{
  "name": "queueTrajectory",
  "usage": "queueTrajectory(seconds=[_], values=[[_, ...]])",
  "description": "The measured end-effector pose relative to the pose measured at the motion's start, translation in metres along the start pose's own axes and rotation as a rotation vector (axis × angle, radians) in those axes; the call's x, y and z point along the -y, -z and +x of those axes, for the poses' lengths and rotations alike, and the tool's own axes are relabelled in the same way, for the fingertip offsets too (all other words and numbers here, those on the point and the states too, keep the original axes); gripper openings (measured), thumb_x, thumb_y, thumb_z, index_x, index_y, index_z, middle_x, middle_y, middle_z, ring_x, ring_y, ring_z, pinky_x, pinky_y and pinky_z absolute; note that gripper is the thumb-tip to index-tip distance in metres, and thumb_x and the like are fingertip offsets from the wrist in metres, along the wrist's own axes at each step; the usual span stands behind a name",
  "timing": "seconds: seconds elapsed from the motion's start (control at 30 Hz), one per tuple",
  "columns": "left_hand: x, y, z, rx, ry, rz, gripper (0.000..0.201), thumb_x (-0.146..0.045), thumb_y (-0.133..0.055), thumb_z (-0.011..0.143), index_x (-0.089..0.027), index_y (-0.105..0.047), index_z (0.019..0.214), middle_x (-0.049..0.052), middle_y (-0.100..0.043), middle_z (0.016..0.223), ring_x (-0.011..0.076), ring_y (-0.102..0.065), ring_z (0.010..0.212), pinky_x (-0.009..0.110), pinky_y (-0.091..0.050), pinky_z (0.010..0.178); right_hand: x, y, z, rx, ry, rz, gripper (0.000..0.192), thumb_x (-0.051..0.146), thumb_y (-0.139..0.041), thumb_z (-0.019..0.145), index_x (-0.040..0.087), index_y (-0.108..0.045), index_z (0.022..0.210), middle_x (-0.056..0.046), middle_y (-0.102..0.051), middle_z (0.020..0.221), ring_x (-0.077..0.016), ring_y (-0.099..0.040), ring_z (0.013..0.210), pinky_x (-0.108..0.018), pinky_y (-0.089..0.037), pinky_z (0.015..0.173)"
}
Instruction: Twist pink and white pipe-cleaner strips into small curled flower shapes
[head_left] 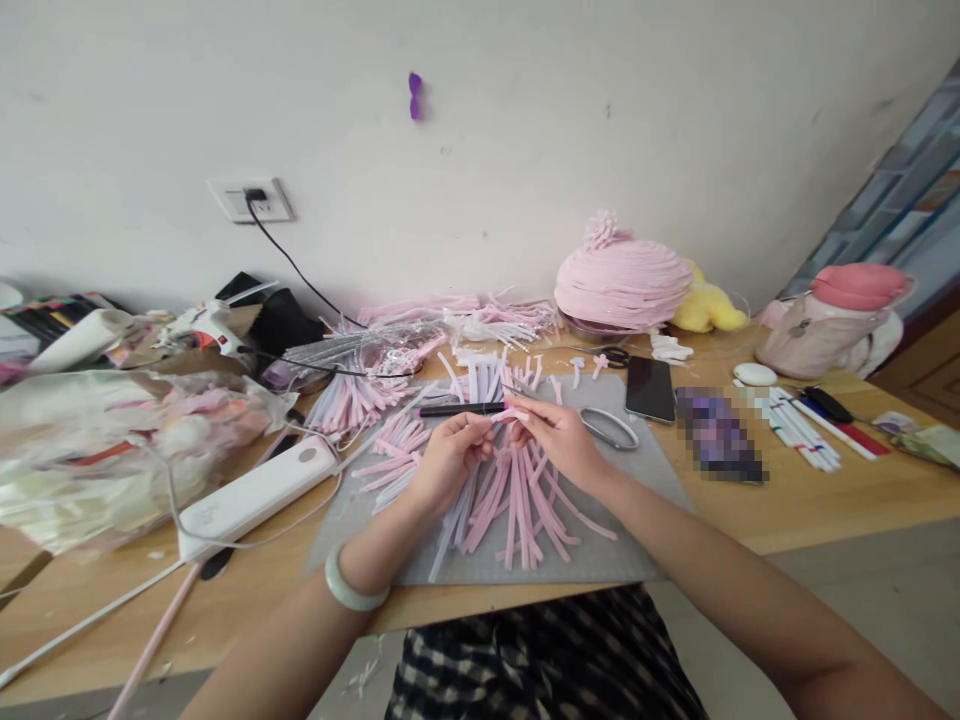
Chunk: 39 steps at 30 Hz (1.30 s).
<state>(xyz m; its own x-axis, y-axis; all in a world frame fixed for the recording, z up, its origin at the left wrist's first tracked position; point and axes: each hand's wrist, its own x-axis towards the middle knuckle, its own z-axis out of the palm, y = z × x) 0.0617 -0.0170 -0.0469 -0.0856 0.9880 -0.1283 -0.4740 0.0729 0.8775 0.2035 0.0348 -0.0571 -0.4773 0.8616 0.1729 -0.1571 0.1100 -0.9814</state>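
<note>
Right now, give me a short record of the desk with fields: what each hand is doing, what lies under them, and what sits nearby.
left hand: left hand pinches a pink strip at the fingers
right hand: right hand pinches the same strip from the other side
under hands: pile of pink strips on a grey mat
behind hands: black pen
right of hands: metal ring, phone
left of hands: white power strip

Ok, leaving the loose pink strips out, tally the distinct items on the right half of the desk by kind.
Black flat smartphone: 1
Metal oval ring: 1
White oval pebble-shaped case: 1
Pink layered dome-shaped craft piece: 1
Yellow plush toy: 1
Black-handled scissors: 1
Total: 6
Both hands pinch one pink strip.
</note>
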Motion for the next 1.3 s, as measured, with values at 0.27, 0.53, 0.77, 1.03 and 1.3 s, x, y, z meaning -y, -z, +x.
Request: queueTrajectory(seconds=[0.27,0.53,0.77,1.03,1.3], values=[[0.001,-0.001,0.001,-0.001,0.147,-0.163,0.011,-0.013,-0.066,0.058,-0.009,-0.056,0.060,-0.003,-0.050,0.054,0.0026,-0.042,0.047,0.015,-0.035,0.047,-0.004,0.002,-0.002,-0.020,0.314,-0.452,0.027,0.033,-0.049,0.081,0.015,-0.067,0.091,-0.006,-0.064,0.076,-0.0119,-0.055,0.058,-0.025,-0.045,0.055],[-0.010,0.009,-0.003,0.025,-0.414,0.850,0.010,-0.027,-0.060,0.069,-0.018,-0.056,0.065,-0.001,-0.056,0.061,0.0120,-0.048,0.058,0.023,-0.037,0.058,0.009,0.012,0.010,-0.069,-0.299,0.197,0.012,0.021,-0.064,0.063,0.013,-0.065,0.072,0.003,-0.051,0.050,-0.0065,-0.043,0.042,-0.019,-0.032,0.039],[-0.017,0.010,-0.003,-0.023,-0.339,0.602,0.012,-0.026,-0.057,0.073,-0.016,-0.054,0.066,-0.003,-0.053,0.056,0.0091,-0.045,0.052,0.021,-0.035,0.053,0.009,0.027,0.013,-0.085,0.094,-0.319,0.023,0.023,-0.055,0.074,0.017,-0.066,0.093,-0.003,-0.061,0.072,-0.0118,-0.052,0.060,-0.025,-0.043,0.056],[-0.020,0.009,0.001,0.221,0.352,-0.207,0.015,-0.011,-0.053,0.071,-0.010,-0.050,0.057,-0.003,-0.039,0.053,0.0030,-0.037,0.045,0.014,-0.035,0.043,0.013,0.029,0.005,0.075,0.560,-0.622,0.024,0.030,-0.056,0.079,0.026,-0.064,0.101,-0.006,-0.064,0.100,-0.0189,-0.057,0.089,-0.032,-0.045,0.079],[-0.012,0.010,0.001,0.275,0.482,-0.220,0.012,-0.009,-0.055,0.070,-0.009,-0.052,0.059,-0.002,-0.039,0.052,0.0037,-0.039,0.047,0.013,-0.036,0.043,0.023,0.021,0.000,0.051,0.295,-0.484,0.024,0.038,-0.054,0.078,0.018,-0.063,0.068,-0.002,-0.060,0.061,-0.0130,-0.054,0.058,-0.026,-0.043,0.058]])
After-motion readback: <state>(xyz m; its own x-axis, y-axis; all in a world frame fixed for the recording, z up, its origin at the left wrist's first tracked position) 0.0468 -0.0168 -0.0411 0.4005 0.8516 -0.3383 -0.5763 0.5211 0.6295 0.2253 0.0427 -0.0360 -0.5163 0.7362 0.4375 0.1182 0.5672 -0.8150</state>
